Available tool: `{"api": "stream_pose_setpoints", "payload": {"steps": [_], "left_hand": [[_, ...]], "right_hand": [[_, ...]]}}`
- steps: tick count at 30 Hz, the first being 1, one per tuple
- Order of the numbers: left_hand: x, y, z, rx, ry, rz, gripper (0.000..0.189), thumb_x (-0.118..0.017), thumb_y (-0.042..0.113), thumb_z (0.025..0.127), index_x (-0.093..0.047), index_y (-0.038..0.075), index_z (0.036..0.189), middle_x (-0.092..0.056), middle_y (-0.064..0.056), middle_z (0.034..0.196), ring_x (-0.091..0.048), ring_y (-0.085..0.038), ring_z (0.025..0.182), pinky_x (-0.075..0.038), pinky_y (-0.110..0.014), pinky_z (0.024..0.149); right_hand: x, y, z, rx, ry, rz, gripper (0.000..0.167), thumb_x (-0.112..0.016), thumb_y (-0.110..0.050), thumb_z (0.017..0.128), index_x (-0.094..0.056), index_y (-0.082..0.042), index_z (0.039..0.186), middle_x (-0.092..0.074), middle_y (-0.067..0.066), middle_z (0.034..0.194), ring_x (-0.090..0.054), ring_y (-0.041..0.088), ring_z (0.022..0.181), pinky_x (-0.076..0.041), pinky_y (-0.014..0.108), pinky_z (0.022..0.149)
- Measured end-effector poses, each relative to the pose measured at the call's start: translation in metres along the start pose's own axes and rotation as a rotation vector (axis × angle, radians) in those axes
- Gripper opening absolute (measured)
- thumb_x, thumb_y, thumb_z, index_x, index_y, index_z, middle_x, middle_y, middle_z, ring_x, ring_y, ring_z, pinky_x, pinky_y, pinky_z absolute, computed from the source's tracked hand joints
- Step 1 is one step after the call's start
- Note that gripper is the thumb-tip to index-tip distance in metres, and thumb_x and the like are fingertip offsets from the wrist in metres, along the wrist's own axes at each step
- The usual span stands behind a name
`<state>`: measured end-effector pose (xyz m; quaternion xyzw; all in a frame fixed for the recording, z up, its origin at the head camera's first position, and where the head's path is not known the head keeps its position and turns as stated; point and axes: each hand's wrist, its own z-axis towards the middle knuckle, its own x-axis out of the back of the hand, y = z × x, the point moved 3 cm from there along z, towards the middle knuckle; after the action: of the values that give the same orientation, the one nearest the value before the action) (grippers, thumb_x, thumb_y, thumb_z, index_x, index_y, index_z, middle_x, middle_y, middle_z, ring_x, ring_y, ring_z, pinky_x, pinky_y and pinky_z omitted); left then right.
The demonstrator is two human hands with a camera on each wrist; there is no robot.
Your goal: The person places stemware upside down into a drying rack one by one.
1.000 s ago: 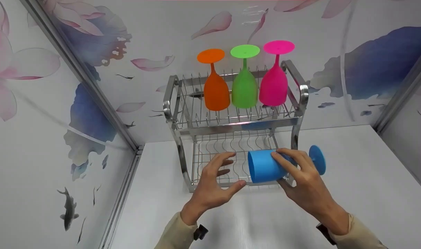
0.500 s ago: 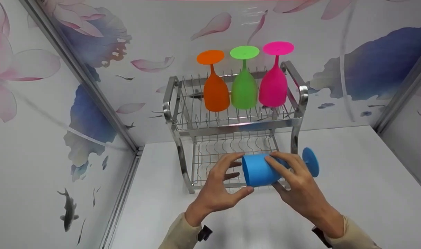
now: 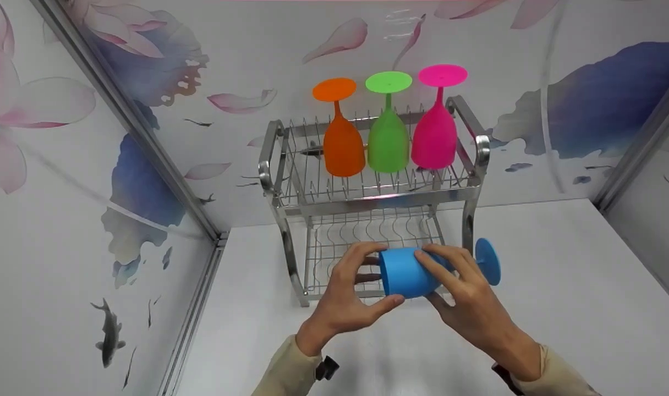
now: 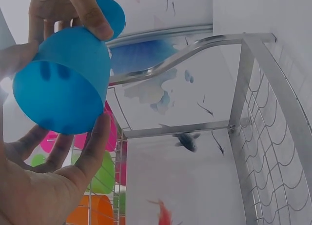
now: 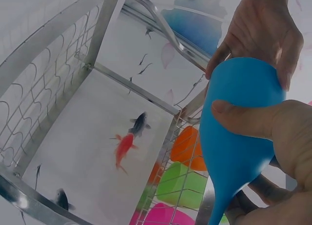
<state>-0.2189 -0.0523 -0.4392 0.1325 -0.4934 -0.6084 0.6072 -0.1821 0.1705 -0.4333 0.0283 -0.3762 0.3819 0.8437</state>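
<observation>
White tabletop [image 3: 560, 286] carries a two-tier steel dish rack [image 3: 367, 198] that stands against a wall papered with painted petals and fish. On the rack's upper tier three goblets stand upside down in a row, their round feet uppermost: an orange goblet [image 3: 343, 144] on the left, a green goblet [image 3: 388, 140] in the middle and a pink goblet [image 3: 434, 135] on the right, each just beside its neighbour. In front of the rack's lower tier, a blue goblet [image 3: 409, 272] is held on its side above the tabletop, its open mouth turned toward the left and its round foot pointing right. The right hand [image 3: 466, 300] is curled around the goblet's bowl, fingers over the top and thumb underneath, as the right wrist view also shows. The left hand [image 3: 348, 291] grips the goblet at its rim, thumb pressed under the mouth and fingers curved behind it; the left wrist view shows the thumb lying along the rim
</observation>
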Motion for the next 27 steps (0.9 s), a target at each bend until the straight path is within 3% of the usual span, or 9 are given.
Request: {"api": "stream_pose_setpoints", "payload": {"steps": [5,8,10,13,15,17,20,23,27], "left_hand": [[0.002,0.000,0.000,0.006,0.015,-0.020,0.072,-0.087,0.035,0.088,-0.052,0.019,0.149,-0.056,-0.005,0.146,-0.067,-0.022,0.125,-0.064,-0.031,0.093],[0.004,0.000,0.000,0.013,0.029,-0.024,0.072,-0.087,0.035,0.088,-0.052,0.019,0.149,-0.056,-0.005,0.146,-0.068,-0.023,0.124,-0.064,-0.032,0.093],[0.005,0.001,0.000,0.023,0.038,-0.025,0.072,-0.086,0.036,0.088,-0.051,0.019,0.148,-0.056,-0.005,0.146,-0.068,-0.024,0.124,-0.065,-0.033,0.093],[0.007,0.000,-0.001,0.051,0.050,-0.031,0.072,-0.086,0.036,0.087,-0.050,0.021,0.147,-0.056,-0.005,0.146,-0.068,-0.026,0.123,-0.065,-0.033,0.092],[0.008,0.000,-0.001,0.064,0.055,-0.030,0.072,-0.086,0.037,0.087,-0.049,0.020,0.146,-0.056,-0.005,0.145,-0.068,-0.027,0.122,-0.065,-0.034,0.092],[0.009,0.000,0.000,0.078,0.058,-0.027,0.073,-0.086,0.037,0.086,-0.048,0.019,0.146,-0.055,-0.006,0.145,-0.067,-0.027,0.121,-0.065,-0.034,0.092],[0.009,-0.001,-0.001,0.092,0.051,-0.030,0.074,-0.085,0.038,0.085,-0.047,0.016,0.145,-0.054,-0.007,0.145,-0.066,-0.029,0.122,-0.066,-0.036,0.092],[0.007,0.000,-0.002,0.111,0.036,-0.031,0.075,-0.084,0.038,0.085,-0.044,0.013,0.144,-0.053,-0.007,0.145,-0.064,-0.030,0.124,-0.065,-0.039,0.094],[0.006,0.002,-0.003,0.123,0.017,-0.021,0.075,-0.083,0.039,0.084,-0.042,0.012,0.142,-0.051,-0.008,0.144,-0.062,-0.030,0.125,-0.065,-0.040,0.094]], "right_hand": [[0.002,-0.001,-0.001,0.006,-0.001,0.006,0.106,-0.105,0.004,0.053,-0.062,-0.010,0.149,-0.059,0.017,0.147,-0.058,0.041,0.131,-0.058,0.062,0.103],[0.006,-0.002,-0.003,0.030,0.033,0.021,0.103,-0.104,0.005,0.055,-0.062,-0.010,0.148,-0.059,0.017,0.148,-0.058,0.039,0.133,-0.052,0.044,0.115],[0.008,-0.003,-0.006,0.052,0.070,0.058,0.077,-0.097,-0.005,0.075,-0.065,-0.008,0.145,-0.060,0.018,0.146,-0.058,0.036,0.134,-0.044,0.031,0.122],[0.008,-0.001,-0.011,0.094,0.166,0.140,0.045,-0.078,-0.027,0.099,-0.070,-0.003,0.136,-0.064,0.020,0.138,-0.059,0.030,0.133,-0.036,0.021,0.124],[0.005,0.001,-0.017,0.103,0.232,0.202,0.048,-0.066,-0.041,0.105,-0.073,0.001,0.128,-0.067,0.020,0.129,-0.063,0.026,0.127,-0.042,0.020,0.121],[0.000,0.003,-0.023,0.086,0.296,0.268,0.045,-0.073,-0.038,0.103,-0.075,0.003,0.120,-0.070,0.020,0.120,-0.067,0.023,0.119,-0.047,0.019,0.116],[-0.010,0.007,-0.031,-0.025,0.307,0.433,0.037,-0.088,-0.012,0.090,-0.073,0.005,0.119,-0.071,0.018,0.115,-0.068,0.021,0.112,-0.053,0.017,0.108],[-0.020,0.009,-0.036,-0.234,0.229,0.659,0.056,-0.087,0.012,0.079,-0.067,0.004,0.131,-0.069,0.016,0.125,-0.068,0.017,0.119,-0.056,0.021,0.105],[-0.029,0.012,-0.039,-0.517,0.129,0.973,0.071,-0.074,0.019,0.088,-0.049,0.002,0.152,-0.057,0.012,0.149,-0.063,0.012,0.134,-0.057,0.028,0.109]]}}
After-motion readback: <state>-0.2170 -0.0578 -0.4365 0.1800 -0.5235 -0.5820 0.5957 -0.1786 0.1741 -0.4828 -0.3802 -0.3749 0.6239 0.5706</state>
